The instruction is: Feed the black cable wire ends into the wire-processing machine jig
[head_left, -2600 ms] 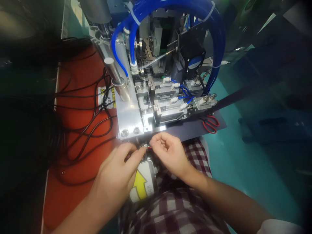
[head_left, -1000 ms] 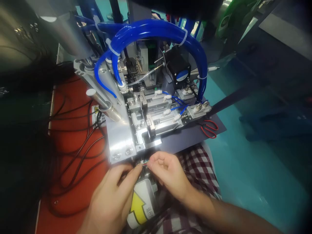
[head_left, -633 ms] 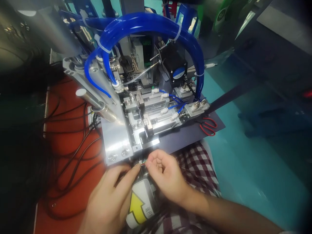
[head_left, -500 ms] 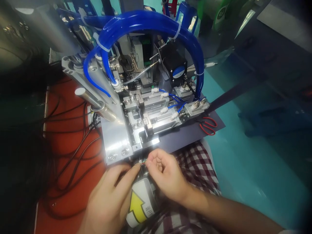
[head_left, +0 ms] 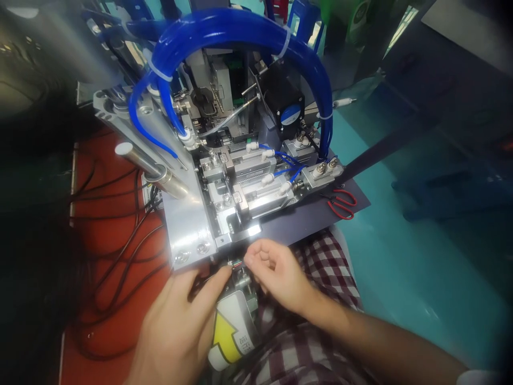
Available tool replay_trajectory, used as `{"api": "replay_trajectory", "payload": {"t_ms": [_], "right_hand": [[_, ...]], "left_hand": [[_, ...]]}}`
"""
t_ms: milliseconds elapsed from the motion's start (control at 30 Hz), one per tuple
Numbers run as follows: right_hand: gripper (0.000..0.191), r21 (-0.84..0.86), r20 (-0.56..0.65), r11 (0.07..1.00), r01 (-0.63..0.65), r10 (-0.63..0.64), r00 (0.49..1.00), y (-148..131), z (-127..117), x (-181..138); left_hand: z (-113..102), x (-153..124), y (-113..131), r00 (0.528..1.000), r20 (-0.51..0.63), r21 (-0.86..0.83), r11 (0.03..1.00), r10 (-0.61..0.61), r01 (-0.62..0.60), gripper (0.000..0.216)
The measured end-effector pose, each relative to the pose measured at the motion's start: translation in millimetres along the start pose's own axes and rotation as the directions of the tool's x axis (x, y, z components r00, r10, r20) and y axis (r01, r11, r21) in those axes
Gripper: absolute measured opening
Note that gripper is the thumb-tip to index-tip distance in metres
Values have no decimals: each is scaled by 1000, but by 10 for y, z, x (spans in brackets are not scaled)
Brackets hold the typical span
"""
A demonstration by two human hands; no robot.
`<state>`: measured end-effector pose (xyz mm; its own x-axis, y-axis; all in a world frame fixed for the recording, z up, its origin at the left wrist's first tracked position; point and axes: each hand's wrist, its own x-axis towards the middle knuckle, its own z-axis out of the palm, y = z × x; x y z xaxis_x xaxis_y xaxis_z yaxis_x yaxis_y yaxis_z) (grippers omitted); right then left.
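My left hand [head_left: 180, 321] and my right hand [head_left: 276, 274] meet just below the front edge of a metal machine [head_left: 224, 176]. Between their fingertips they pinch a thin cable end with small coloured wires [head_left: 235, 262]. The left hand holds the black cable side, the right hand pinches the wire tips. A silver plate with two bolts [head_left: 188, 230] sits directly above the left fingers. A white label with a yellow arrow [head_left: 230, 331] lies under my hands.
Blue air hoses [head_left: 240, 32] arch over the machine. Black cables [head_left: 120, 224] loop across the orange surface at left. Red-handled scissors [head_left: 340, 203] lie on a dark mat at right. Checked fabric [head_left: 320, 272] covers my lap; teal floor lies beyond.
The view has tilted up and shifted, so the machine sits lower-left in frame. My hands stay pinched together on the wire end, now slightly closer to the machine's front slot.
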<state>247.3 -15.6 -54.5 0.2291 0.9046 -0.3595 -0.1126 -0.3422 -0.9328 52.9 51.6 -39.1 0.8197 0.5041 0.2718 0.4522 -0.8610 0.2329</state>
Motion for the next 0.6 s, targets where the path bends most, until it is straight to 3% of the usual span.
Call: {"api": "replay_trajectory", "payload": {"t_ms": [233, 367, 533, 600], "right_hand": [[19, -365, -6, 928, 78, -86, 996, -301, 42, -49], [14, -370, -48, 925, 84, -109, 993, -321, 167, -13], [14, -429, -23, 863, 265, -304, 953, -218, 178, -19], [14, -425, -35, 861, 280, -325, 945, -182, 158, -32]], "left_hand": [[39, -4, 39, 994, -69, -129, 989, -88, 78, 32], [32, 69, 86, 990, -122, -130, 990, -65, 49, 25], [14, 89, 109, 990, -133, -111, 993, -55, 40, 24], [6, 74, 109, 991, -124, -110, 993, -54, 40, 25]]}}
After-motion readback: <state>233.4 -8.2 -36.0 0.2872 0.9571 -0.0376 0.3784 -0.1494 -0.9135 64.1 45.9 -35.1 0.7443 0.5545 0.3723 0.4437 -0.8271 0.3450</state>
